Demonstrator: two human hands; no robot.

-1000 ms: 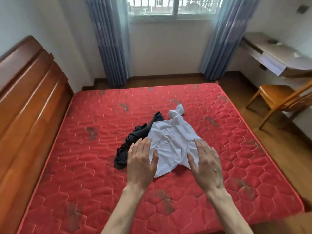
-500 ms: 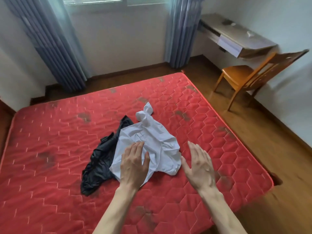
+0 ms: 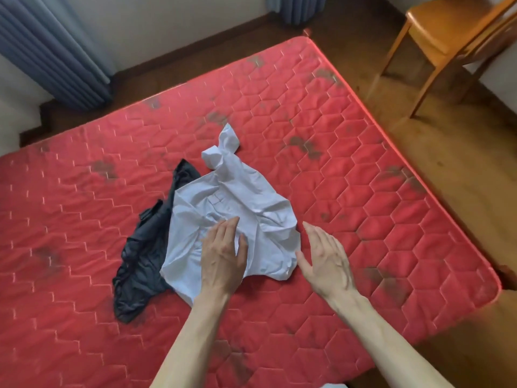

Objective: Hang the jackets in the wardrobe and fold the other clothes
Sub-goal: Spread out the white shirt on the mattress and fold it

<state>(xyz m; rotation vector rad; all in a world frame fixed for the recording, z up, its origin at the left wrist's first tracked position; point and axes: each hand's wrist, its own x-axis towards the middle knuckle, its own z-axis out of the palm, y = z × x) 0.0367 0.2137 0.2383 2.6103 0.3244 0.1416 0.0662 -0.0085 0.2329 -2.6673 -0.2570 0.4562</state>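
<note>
Our left hand (image 3: 223,257) lies flat, fingers straight, on the white shirt (image 3: 237,208) mid-bed (image 3: 363,191); right hand (image 3: 326,257) spread just beside it. Dark garment (image 3: 145,247) underneath may drag along, spoiling the fold.

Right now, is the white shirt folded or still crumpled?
Crumpled: the white shirt lies wrinkled and uneven, one end bunched, under the flat left hand.
</note>
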